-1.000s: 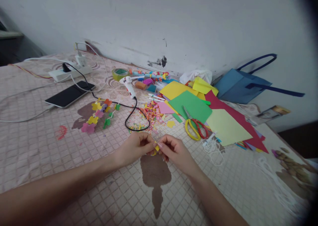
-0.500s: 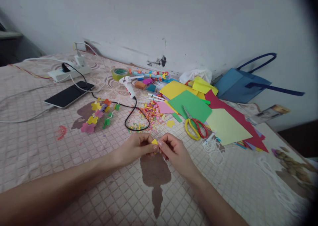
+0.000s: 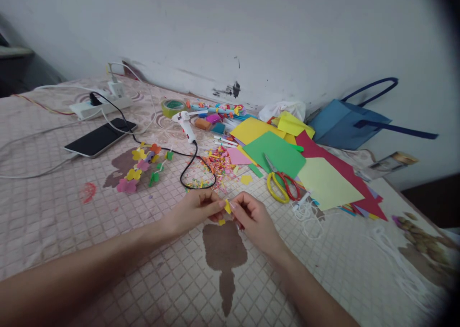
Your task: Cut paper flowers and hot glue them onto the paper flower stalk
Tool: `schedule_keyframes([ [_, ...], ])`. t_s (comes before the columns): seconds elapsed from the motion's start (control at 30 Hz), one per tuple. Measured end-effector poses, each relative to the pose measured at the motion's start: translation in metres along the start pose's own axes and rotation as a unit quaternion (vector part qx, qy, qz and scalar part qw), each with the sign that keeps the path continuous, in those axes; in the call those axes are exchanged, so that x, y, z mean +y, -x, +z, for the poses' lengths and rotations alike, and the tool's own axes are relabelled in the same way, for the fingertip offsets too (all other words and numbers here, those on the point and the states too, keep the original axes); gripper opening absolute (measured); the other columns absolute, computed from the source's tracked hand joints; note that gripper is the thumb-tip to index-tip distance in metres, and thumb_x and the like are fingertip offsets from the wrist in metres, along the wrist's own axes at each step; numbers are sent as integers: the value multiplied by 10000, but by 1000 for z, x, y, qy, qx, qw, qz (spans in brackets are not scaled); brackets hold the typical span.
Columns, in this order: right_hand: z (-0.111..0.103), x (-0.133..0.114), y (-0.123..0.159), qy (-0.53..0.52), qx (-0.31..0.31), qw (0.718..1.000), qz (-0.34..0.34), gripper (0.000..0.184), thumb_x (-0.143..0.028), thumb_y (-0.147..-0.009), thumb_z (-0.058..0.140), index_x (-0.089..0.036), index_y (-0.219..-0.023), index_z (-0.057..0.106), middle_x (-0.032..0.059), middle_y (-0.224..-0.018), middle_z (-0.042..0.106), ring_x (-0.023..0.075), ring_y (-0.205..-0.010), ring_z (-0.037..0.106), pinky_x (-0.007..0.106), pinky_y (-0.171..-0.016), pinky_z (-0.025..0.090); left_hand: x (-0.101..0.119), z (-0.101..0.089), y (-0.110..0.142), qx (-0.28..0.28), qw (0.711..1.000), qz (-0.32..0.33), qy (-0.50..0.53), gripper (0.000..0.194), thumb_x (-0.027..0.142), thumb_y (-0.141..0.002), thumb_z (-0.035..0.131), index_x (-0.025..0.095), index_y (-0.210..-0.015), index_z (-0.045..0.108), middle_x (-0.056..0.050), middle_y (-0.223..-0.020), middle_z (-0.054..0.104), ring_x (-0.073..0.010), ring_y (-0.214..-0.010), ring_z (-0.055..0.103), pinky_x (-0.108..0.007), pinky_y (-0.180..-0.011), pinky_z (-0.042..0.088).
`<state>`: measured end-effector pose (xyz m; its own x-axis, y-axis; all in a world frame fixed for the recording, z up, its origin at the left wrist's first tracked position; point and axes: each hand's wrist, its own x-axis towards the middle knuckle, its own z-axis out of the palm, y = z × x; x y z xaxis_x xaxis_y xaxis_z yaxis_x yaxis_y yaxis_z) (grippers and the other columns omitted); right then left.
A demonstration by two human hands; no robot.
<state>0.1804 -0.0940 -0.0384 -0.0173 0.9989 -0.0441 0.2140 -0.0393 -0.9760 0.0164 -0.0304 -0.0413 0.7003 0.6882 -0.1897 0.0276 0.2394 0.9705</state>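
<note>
Okay, both hands on a small yellow piece (image 3: pixel 227 206), held up just above the tabletop (image 3: pixel 168 284), middle of view, on the near side of the scraps (image 3: pixel 220 163). Left hand (image 3: pixel 196 212): narrow grip, thumb and finger pinching its left side. Right hand (image 3: pixel 257 224): narrow grip too, thumb at its right edge; fingers behind mostly hidden. Second yellow bit (image 3: pixel 222 221) shows just below, by the left fingertips; can't tell if it's part of the same piece.

Handling: probably best to let the left grip anchor and the right do the fine turning. Light pinch; the piece looks thin, so hard squeezing could crease or tear it. Thumbs on the edges rather than across the face, so the shape stays visible. Steady wrists, hands low.

Outward: black cord (image 3: pixel 197 150) loops just beyond the left hand; better not to snag it, a tug could drag the glue gun (image 3: pixel 185 128). Can't tell if that's hot, so treat it as hot. Scissors (image 3: pixel 276 172) lie partly on the green sheet (image 3: pixel 283 150), handles toward the person; elbow room's fine. Tangled white string (image 3: pixel 309 217) sits right of the right hand, worth avoiding. Flower strand (image 3: pixel 134 174) is well apart, left.
</note>
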Motion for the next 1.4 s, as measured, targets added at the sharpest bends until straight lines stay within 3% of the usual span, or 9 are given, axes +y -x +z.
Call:
schedule_keyframes([
  [0.5, 3, 2, -1, -61, -45, 997, 29, 290, -459, -843, 527, -189, -740, 493, -54, -585, 492, 72, -448, 438, 199, -434, 355, 4, 0, 2, 45, 995, 59, -68, 277, 386, -780, 586, 137, -670, 535, 16, -581, 553, -94, -553, 514, -207, -535, 413],
  [0.67, 2, 3, -1, -59, -33, 997, 27, 260, -422, -840, 543, -192, -734, 484, -60, -576, 480, 70, -452, 433, 192, -436, 354, 4, 2, 1, 35, 997, 46, -44, 271, 393, -781, 589, 135, -710, 547, -5, -637, 584, -110, -594, 551, -229, -578, 443],
  [0.87, -1, 0, 0, -18, -95, 995, 7, 231, -390, -851, 527, -192, -736, 499, -49, -612, 469, 76, -496, 448, 195, -465, 362, 5, -1, 0, 6, 997, 55, -60, 241, 365, -748, 638, 138, -719, 566, -14, -646, 613, -113, -594, 555, -229, -573, 437],
  [0.97, -9, 1, -5, -1, -63, 998, -13, 229, -395, -852, 514, -192, -746, 509, -46, -612, 479, 81, -489, 453, 199, -461, 368, 6, -2, 0, 27, 996, 39, -79, 244, 364, -738, 643, 136, -698, 566, 17, -585, 560, -88, -527, 503, -209, -517, 403],
  [1.07, -32, 6, -14, 81, 32, 996, -38, 236, -395, -869, 459, -198, -744, 492, -32, -624, 510, 96, -495, 478, 208, -465, 388, 6, -5, 0, 46, 996, 39, -65, 245, 366, -741, 640, 138, -805, 580, 38, -606, 533, -69, -487, 460, -193, -463, 371],
  [1.13, -56, 12, -20, 224, 144, 962, -53, 252, -391, -893, 387, -200, -767, 492, -11, -646, 541, 118, -533, 513, 225, -508, 419, 6, -7, -1, 50, 997, 35, -55, 290, 372, -744, 637, 142, -914, 589, 44, -623, 527, -70, -485, 455, -192, -447, 365],
  [1.2, -83, 20, -26, 372, 239, 896, -48, 239, -395, -884, 389, -197, -795, 490, 20, -697, 565, 155, -637, 551, 268, -622, 450, 6, -8, -2, 43, 997, 31, -58, 294, 375, -743, 637, 133, -909, 612, 40, -605, 523, -79, -502, 471, -198, -458, 375],
  [1.3, -114, 31, -33, 441, 281, 852, -22, 199, -367, -786, 533, -182, -846, 489, 88, -839, 578, 225, -792, 551, 343, -738, 429, 8, -8, -4, 33, 998, 27, -37, 247, 363, -723, 662, 124, -771, 619, 25, -580, 556, -84, -524, 506, -209, -508, 407],
  [1.4, -127, 40, -41, 494, 283, 822, 13, 231, -340, -736, 591, -178, -863, 486, 106, -881, 569, 259, -863, 542, 357, -770, 412, 14, -5, -10, 40, 999, 15, 19, 239, 332, -685, 707, 130, -739, 590, 15, -608, 603, -93, -563, 554, -228, -569, 450],
])
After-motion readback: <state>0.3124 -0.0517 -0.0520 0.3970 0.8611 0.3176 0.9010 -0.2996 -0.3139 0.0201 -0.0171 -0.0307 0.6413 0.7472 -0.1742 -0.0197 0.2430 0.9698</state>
